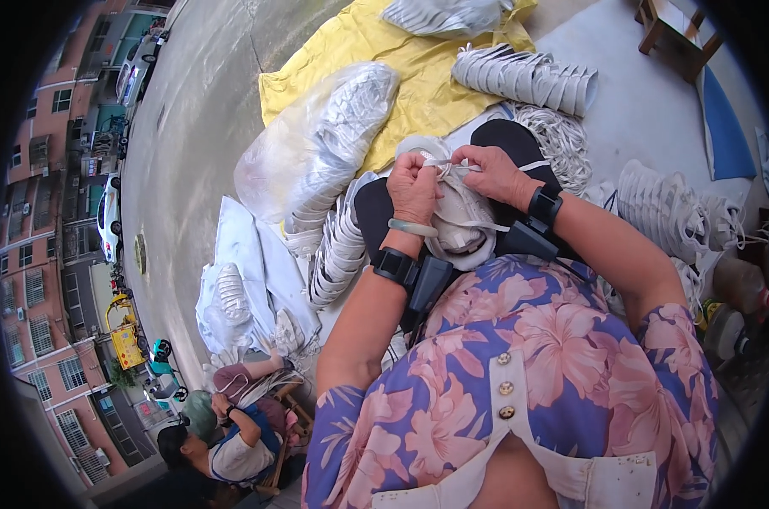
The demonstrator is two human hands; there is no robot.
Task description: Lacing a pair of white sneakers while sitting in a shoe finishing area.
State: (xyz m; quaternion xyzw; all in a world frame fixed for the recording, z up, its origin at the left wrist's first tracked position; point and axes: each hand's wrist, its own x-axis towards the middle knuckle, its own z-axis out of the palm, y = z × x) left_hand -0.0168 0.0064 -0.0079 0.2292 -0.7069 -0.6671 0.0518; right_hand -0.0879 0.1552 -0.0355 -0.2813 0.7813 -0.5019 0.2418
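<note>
A white shoe upper [462, 208] lies across my lap between my dark-clad knees. My left hand [413, 188] is closed at the upper's far end, its thumb and fingertips pinching a flat white shoelace [440, 162]. On the other side, my right hand [491, 175] also pinches the shoelace, which stretches across between the two hands above the upper. A loose lace strand trails over my right knee. The fingers partly cover the eyelet area, so how far the lace is threaded cannot be made out.
Nested white uppers [342, 246] stand beside my left leg, near a plastic-wrapped bundle [351, 106]. A yellow sheet [304, 81] spreads ahead, with another upper stack [529, 79]. Loose laces [562, 148] lie beyond my right knee. A wooden stool [679, 38] and a seated person [232, 441] are nearby.
</note>
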